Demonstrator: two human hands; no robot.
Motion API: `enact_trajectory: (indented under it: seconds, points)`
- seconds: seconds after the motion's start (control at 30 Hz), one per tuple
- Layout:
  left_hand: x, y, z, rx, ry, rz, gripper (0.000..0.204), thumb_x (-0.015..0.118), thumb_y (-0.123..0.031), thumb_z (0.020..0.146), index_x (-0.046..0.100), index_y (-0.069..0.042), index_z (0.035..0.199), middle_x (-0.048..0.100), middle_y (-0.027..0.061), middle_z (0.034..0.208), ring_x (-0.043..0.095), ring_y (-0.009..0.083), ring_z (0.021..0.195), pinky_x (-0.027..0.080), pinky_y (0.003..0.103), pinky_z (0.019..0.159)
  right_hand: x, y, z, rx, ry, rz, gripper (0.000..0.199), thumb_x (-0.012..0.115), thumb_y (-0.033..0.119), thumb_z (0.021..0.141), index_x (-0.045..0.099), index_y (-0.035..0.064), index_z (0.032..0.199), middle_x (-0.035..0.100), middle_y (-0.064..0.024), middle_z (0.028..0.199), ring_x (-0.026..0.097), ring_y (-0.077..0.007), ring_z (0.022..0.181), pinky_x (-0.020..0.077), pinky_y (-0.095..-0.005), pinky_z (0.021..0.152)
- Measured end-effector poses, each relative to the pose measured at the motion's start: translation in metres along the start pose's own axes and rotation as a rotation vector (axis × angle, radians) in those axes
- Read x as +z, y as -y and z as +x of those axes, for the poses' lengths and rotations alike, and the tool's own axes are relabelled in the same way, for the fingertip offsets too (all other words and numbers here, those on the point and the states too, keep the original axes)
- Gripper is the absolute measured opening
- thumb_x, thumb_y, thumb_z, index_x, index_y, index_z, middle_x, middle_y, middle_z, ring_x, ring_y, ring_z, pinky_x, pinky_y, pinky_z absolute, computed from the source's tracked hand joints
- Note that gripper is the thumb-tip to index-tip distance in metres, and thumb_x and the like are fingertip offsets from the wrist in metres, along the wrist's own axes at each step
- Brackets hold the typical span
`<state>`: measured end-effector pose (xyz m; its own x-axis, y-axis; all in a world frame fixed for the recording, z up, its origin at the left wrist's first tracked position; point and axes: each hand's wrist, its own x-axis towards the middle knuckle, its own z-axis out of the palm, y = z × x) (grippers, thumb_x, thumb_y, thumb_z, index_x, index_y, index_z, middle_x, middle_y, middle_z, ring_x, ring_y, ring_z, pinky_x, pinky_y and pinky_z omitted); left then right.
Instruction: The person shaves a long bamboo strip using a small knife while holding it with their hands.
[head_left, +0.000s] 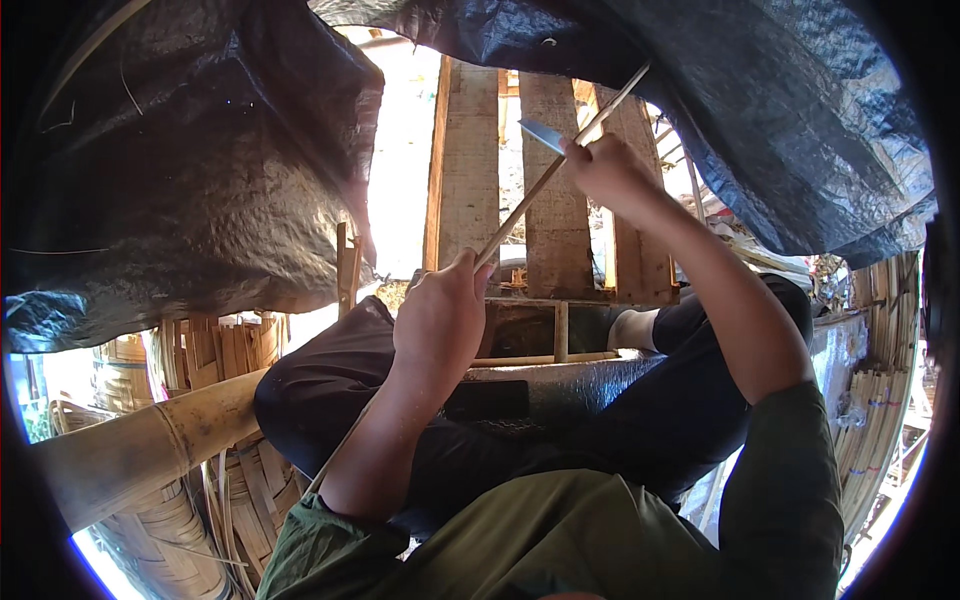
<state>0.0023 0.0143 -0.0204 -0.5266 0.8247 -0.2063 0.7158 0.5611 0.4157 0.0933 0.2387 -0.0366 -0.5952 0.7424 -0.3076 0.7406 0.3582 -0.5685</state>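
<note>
A long thin bamboo strip (530, 196) slants from my left forearm up to the far right, its far end against the dark sheeting. My left hand (440, 312) is closed around its lower part, in front of my left knee. Farther off, my right hand (612, 176) is closed on a knife, whose blade (541, 134) points up and left. The blade lies across or close beside the strip; whether its edge touches cannot be made out. The knife's handle is hidden in my fist.
Black plastic sheeting (200, 170) hangs at the left, and more sheeting (770, 110) at the upper right. Upright wooden boards (470, 160) stand ahead. A thick bamboo pole (150, 445) runs beside my left knee. Woven baskets (165, 530) sit below it; bundled bamboo strips (875, 420) are at the right.
</note>
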Motion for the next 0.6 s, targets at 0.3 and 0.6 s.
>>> enact_trajectory:
  seconds: [0.3, 0.6]
  points:
    - [0.003, -0.004, 0.002, 0.029, -0.035, 0.063, 0.029, 0.050, -0.031, 0.100, 0.060, -0.004, 0.103, 0.066, 0.0200, 0.070, 0.068, 0.0386, 0.069, 0.055, 0.048, 0.061, -0.001, -0.012, 0.000, 0.077, 0.077, 0.096, 0.055, 0.045, 0.046, 0.101, 0.061, 0.0028, 0.070, 0.057, -0.0047, 0.054, 0.055, -0.0131, 0.044, 0.0411, -0.0333, 0.039]
    - [0.000, 0.001, 0.003, 0.007, 0.009, -0.040, 0.034, 0.050, -0.032, 0.100, 0.060, -0.001, 0.112, 0.066, 0.0239, 0.075, 0.065, 0.0441, 0.075, 0.051, 0.050, 0.067, -0.011, -0.005, -0.010, 0.094, 0.014, 0.061, 0.059, 0.045, 0.048, 0.101, 0.057, 0.0072, 0.060, 0.049, -0.0033, 0.047, 0.046, -0.0109, 0.039, 0.0345, -0.0337, 0.038]
